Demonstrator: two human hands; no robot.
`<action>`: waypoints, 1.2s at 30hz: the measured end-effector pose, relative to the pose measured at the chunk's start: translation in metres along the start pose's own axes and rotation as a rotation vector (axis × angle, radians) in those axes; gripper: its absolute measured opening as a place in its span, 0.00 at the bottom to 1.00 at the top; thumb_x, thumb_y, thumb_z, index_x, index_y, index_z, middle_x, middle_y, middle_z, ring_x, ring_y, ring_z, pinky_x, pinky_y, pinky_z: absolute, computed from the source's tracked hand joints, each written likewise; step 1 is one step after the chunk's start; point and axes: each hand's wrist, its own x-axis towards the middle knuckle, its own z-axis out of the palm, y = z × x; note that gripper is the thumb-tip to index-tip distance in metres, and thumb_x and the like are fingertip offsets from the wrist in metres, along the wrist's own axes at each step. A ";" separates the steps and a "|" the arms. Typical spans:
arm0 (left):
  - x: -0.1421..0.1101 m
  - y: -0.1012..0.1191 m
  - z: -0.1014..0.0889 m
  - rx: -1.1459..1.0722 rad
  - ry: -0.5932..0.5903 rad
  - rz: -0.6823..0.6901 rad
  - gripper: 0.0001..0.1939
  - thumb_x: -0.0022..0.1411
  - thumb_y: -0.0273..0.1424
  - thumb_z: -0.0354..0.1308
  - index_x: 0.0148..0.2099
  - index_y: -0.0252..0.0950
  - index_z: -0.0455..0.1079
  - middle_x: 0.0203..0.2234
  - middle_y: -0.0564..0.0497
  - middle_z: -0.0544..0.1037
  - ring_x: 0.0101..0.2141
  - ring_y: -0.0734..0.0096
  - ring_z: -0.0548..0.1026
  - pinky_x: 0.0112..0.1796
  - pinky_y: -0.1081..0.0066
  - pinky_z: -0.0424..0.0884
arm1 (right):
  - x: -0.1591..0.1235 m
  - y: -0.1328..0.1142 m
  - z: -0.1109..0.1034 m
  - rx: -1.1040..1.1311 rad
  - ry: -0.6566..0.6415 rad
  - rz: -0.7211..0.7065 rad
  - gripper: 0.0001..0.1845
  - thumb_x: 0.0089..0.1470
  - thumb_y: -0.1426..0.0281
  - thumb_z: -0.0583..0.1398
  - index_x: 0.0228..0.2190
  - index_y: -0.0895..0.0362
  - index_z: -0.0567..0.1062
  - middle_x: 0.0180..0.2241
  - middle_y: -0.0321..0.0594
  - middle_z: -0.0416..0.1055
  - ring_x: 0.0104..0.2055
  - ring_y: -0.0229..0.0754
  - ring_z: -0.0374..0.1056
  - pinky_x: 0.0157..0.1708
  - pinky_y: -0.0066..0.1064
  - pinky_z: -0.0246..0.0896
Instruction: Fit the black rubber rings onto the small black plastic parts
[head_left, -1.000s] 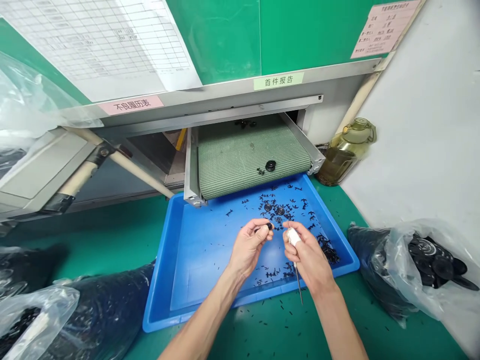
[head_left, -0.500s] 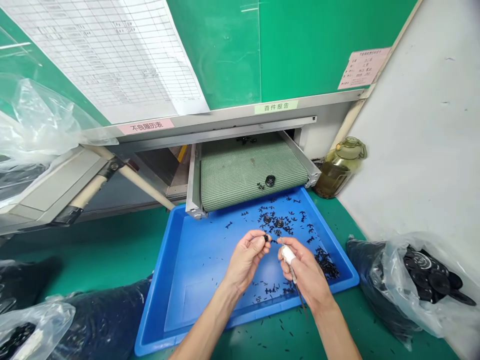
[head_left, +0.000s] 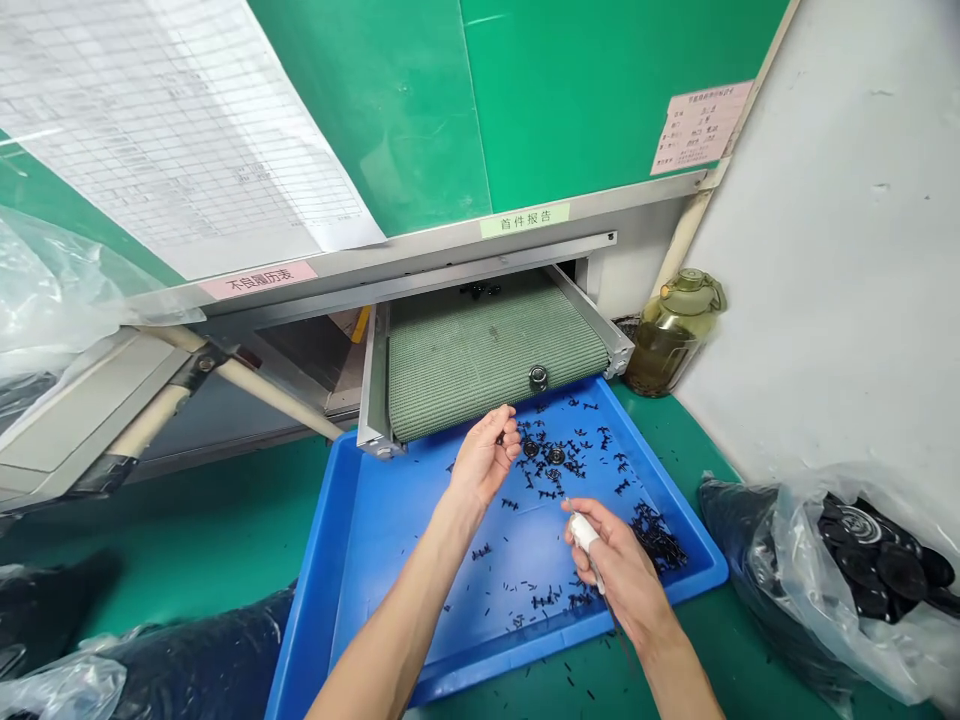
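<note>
The left hand reaches over the blue tray to the front edge of the conveyor belt, its grip narrow, thumb and fingertips pinched on what looks like a small dark piece, mostly hidden. The right hand grips a thin tool with a white-wrapped handle, its tip up above the tray and apart from the left hand. A round black part lies near the belt's front edge; branched black scraps and more round parts lie loose in the tray, which rests on the green surface. The step in hand seems to be collecting or sorting pieces at the belt's end; working on that dark piece would call for a firm left pinch and the tool's tip brought to it carefully.
</note>
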 end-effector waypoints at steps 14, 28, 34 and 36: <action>0.028 -0.038 -0.053 0.582 0.071 0.010 0.15 0.50 0.42 0.63 0.29 0.34 0.69 0.12 0.63 0.55 0.14 0.83 0.50 0.16 0.78 0.44 | -0.006 0.000 -0.013 0.047 0.057 0.007 0.20 0.43 0.73 0.57 0.42 0.54 0.69 0.28 0.33 0.65 0.22 0.30 0.54 0.18 0.24 0.44; 0.025 -0.081 -0.021 1.123 -0.246 0.251 0.05 0.53 0.32 0.61 0.33 0.39 0.76 0.29 0.50 0.74 0.32 0.66 0.68 0.36 0.70 0.61 | -0.007 0.000 -0.016 0.021 0.072 -0.031 0.18 0.47 0.71 0.56 0.43 0.53 0.69 0.28 0.33 0.65 0.21 0.29 0.52 0.18 0.23 0.42; -0.044 -0.063 -0.008 0.687 -0.278 -0.004 0.14 0.58 0.39 0.58 0.42 0.35 0.73 0.28 0.51 0.75 0.19 0.81 0.58 0.23 0.74 0.53 | -0.029 -0.015 -0.019 -0.549 0.209 -0.300 0.14 0.56 0.64 0.52 0.41 0.54 0.73 0.29 0.38 0.70 0.25 0.36 0.62 0.25 0.28 0.58; -0.065 -0.060 -0.006 0.515 -0.282 -0.037 0.14 0.55 0.39 0.61 0.40 0.33 0.73 0.26 0.51 0.75 0.17 0.84 0.54 0.21 0.75 0.49 | -0.040 -0.022 -0.015 -0.777 0.233 -0.480 0.14 0.58 0.66 0.50 0.39 0.54 0.74 0.33 0.39 0.72 0.31 0.38 0.66 0.31 0.29 0.61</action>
